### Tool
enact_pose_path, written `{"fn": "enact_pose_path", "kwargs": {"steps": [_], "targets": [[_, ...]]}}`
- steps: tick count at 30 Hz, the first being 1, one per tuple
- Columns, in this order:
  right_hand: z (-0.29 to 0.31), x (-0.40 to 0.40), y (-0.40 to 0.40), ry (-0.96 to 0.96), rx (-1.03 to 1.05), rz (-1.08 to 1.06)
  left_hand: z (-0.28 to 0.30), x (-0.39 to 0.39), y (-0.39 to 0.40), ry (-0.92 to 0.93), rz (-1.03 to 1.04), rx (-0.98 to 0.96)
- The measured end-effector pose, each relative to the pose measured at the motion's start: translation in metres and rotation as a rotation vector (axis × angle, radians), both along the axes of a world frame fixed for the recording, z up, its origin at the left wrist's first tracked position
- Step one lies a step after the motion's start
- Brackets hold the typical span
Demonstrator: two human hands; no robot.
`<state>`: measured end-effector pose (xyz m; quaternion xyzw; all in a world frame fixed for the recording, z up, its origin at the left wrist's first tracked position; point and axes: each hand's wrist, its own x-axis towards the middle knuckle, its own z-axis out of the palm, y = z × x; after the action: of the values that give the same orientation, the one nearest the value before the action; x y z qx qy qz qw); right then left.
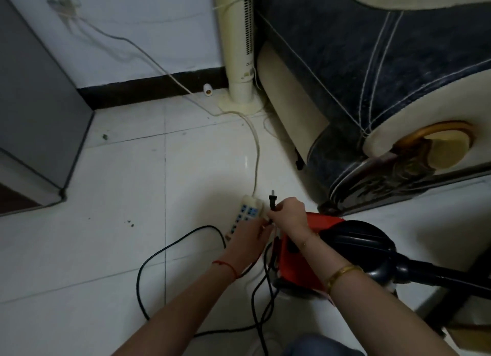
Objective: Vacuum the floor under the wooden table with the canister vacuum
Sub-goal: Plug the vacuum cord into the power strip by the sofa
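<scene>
A red and black canister vacuum sits on the white tile floor at the lower right, its black hose running off to the right. My right hand pinches the vacuum's black plug, prongs pointing up. A cream power strip lies just left of the plug. My left hand rests on the strip's near end, its fingers by the cord under the plug. The black cord loops across the floor to the left and below my arms.
A dark blue and cream sofa fills the right side. A cream tower fan stands by the wall, with the strip's pale cable running up to a wall socket. A grey cabinet stands at left.
</scene>
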<state>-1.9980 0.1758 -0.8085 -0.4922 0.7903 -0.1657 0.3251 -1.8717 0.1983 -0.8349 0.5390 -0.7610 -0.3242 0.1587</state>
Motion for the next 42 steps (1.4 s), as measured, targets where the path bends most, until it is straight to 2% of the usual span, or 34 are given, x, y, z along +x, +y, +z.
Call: {"fn": "enact_pose_path", "kwargs": {"steps": [3, 6, 9, 11, 13, 17, 25, 29, 33, 42], "targets": [[-0.01, 0.001, -0.008, -0.005, 0.023, 0.044, -0.025, 0.012, -0.008, -0.082, 0.063, 0.032], [-0.025, 0.0, -0.019, -0.002, -0.009, 0.076, -0.055, 0.028, -0.022, -0.207, 0.181, 0.021], [-0.039, 0.0, -0.033, 0.001, -0.059, 0.14, -0.08, 0.037, -0.032, -0.336, 0.214, 0.022], [-0.046, 0.001, -0.041, 0.014, -0.062, 0.22, -0.094, 0.04, -0.035, -0.412, 0.23, 0.047], [-0.051, 0.007, -0.046, 0.115, -0.022, 0.364, -0.109, 0.04, -0.034, -0.439, 0.274, 0.075], [-0.069, 0.022, -0.055, 0.446, -0.007, 0.693, -0.132, 0.041, -0.027, -0.376, 0.335, 0.1], [-0.098, 0.038, -0.067, 0.821, 0.001, 1.099, -0.15, 0.034, -0.029, -0.326, 0.424, 0.072], [-0.102, 0.037, -0.072, 0.894, -0.069, 1.249, -0.153, 0.038, -0.034, -0.215, 0.457, 0.054], [-0.103, 0.044, -0.081, 0.901, -0.121, 1.305, -0.155, 0.051, -0.046, -0.193, 0.423, 0.062], [-0.098, 0.078, -0.091, 0.972, -0.044, 1.433, -0.154, 0.061, -0.057, -0.175, 0.402, 0.08]]}}
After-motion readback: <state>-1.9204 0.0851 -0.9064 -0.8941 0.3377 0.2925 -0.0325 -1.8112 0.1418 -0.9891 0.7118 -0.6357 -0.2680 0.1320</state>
